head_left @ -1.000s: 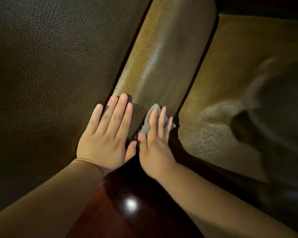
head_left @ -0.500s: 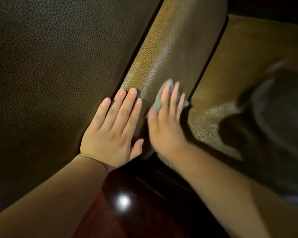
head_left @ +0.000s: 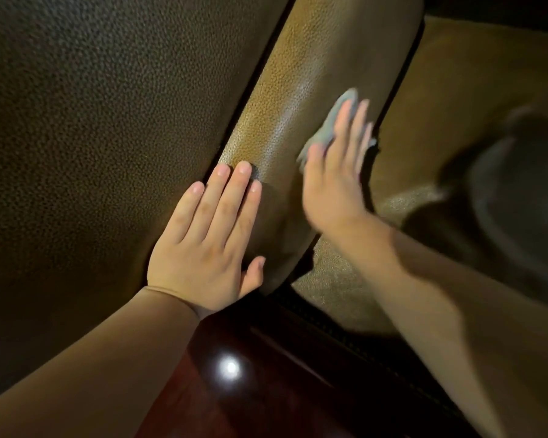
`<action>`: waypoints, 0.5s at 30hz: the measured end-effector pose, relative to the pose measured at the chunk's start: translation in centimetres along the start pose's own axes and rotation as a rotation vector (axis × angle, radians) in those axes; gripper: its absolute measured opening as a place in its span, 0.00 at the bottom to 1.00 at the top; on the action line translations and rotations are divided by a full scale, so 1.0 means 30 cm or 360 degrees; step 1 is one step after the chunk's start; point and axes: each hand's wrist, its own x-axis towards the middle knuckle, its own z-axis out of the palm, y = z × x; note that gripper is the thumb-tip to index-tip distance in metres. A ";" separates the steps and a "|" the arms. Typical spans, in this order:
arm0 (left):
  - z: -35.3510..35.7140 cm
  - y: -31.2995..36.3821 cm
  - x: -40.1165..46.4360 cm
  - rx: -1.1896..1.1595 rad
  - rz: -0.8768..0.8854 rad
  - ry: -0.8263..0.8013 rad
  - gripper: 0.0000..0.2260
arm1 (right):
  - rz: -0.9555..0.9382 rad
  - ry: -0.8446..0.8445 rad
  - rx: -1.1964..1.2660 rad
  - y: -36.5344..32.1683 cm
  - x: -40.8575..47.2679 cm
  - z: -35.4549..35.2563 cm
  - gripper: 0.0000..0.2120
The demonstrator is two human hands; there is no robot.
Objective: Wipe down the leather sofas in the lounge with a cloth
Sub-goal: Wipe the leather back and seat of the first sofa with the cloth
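Cloth, pale grey-blue and bunched into a soft crumpled wad, lies under the straight fingers of the right hand, pressed flat against the rounded leather bolster of the sofa. Only its top edge and left side peek out past the fingertips; the rest is hidden beneath the palm. That hand is motion-blurred, its fingers extended and close together, pointing up along the bolster.

Beside it, the left hand rests open and flat, four fingers straight and side by side, thumb splayed out to the right. Its fingertips touch the bolster's lower end, while the palm lies across the seam onto the darker panel to the left. The two hands are near each other but apart.

Both forearms are bare and reach in from the bottom corners.

The leather is pebbled and grainy throughout: one dark brown broad panel at left, one lighter tan cylindrical bolster in the middle with a soft sheen along it, and one tan seat cushion at right. Below the hands sits one glossy reddish-brown wooden surface, carrying a single bright round light reflection.
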 end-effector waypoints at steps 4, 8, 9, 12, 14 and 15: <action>-0.009 -0.002 0.008 -0.0013 0.0011 -0.0014 0.40 | 0.0490 -0.0019 0.0108 -0.047 0.054 -0.007 0.32; -0.005 0.000 0.004 -0.0038 -0.0001 0.0054 0.38 | -0.0083 -0.0435 0.0202 -0.153 -0.314 0.010 0.31; -0.003 0.000 0.003 -0.0043 0.0001 0.0062 0.38 | -0.0237 -0.0391 0.0260 -0.134 -0.326 0.003 0.31; 0.004 -0.001 -0.001 -0.0031 0.0002 0.0047 0.38 | -0.0359 -0.0197 0.0095 -0.037 -0.120 -0.028 0.31; 0.005 0.003 -0.001 -0.0043 0.0001 0.0040 0.38 | -0.0118 -0.0090 0.0107 0.018 -0.009 -0.033 0.31; 0.005 0.005 0.000 -0.0048 0.0002 0.0038 0.38 | 0.0026 -0.0044 0.0171 0.042 0.017 -0.032 0.30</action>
